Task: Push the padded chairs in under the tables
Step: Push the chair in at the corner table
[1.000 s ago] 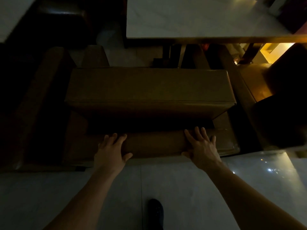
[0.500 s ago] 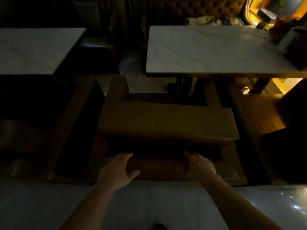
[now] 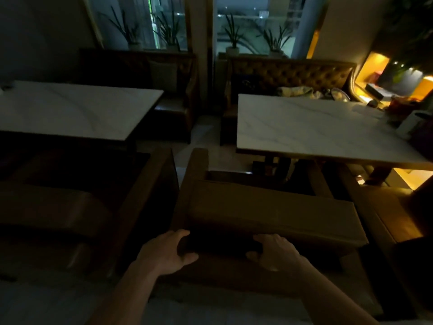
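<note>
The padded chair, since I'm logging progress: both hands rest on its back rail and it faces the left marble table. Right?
Not quite. The head view shows both hands, left hand and right hand, on the padded chair, but it faces the right marble table.

Brown padded chair [image 3: 269,207], white grey-veined marble tables [image 3: 316,130], brown button-tufted bench [image 3: 293,73], yellow-lit shelves [image 3: 375,66]

A dim room: behind the tufted bench [image 3: 290,73], potted plants [image 3: 232,38] line dark windows [image 3: 248,22]; right of the bench, yellow light [image 3: 372,66] glows on shelves
</note>
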